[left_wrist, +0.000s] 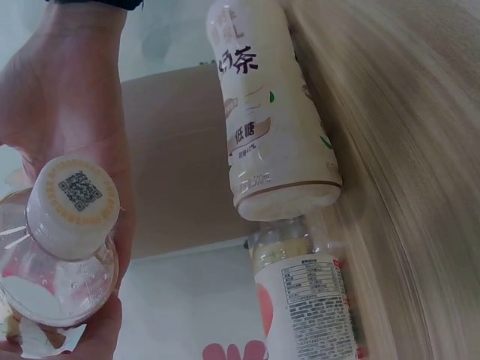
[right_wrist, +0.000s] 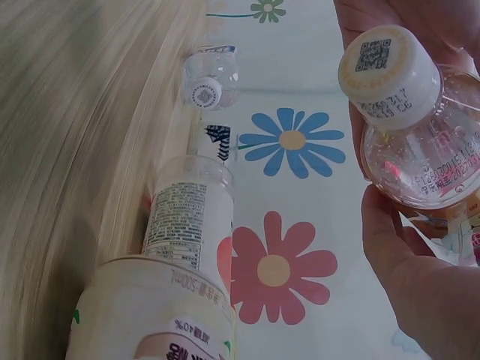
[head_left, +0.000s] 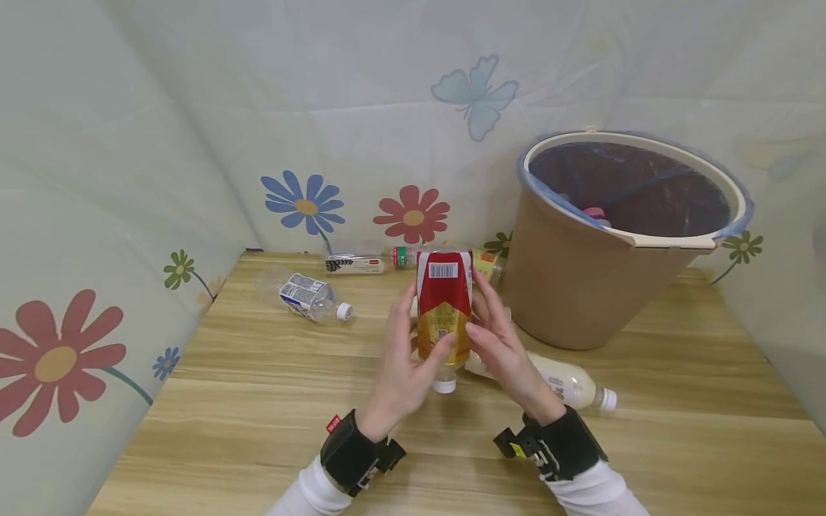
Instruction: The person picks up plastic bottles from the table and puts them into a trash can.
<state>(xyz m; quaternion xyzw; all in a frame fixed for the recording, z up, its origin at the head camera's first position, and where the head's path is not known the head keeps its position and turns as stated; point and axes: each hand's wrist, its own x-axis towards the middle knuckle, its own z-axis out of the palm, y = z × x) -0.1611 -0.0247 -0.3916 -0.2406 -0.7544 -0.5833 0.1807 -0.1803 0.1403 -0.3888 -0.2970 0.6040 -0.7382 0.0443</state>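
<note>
Held between both hands, above the table, is a plastic bottle (head_left: 444, 304) with a red and gold label. Its white cap (left_wrist: 73, 206) faces the wearer and carries a printed code. My left hand (head_left: 403, 373) grips its left side, thumb over the front of the label. From the other side my right hand (head_left: 506, 351) holds it, fingers along the edge. Beyond the right hand a cream-coloured milk tea bottle (head_left: 571, 381) lies on the table, partly covered by that hand. Behind its base, a bottle with a white label (right_wrist: 180, 225) shows in the wrist views.
A clear bottle (head_left: 306, 296) with a white cap lies on the left. Along the back wall lie a clear bottle (head_left: 355, 264) and a yellow-labelled one (head_left: 487, 264). A brown bin (head_left: 568, 287) with a blue liner stands at right, a pink cap (head_left: 595, 213) inside.
</note>
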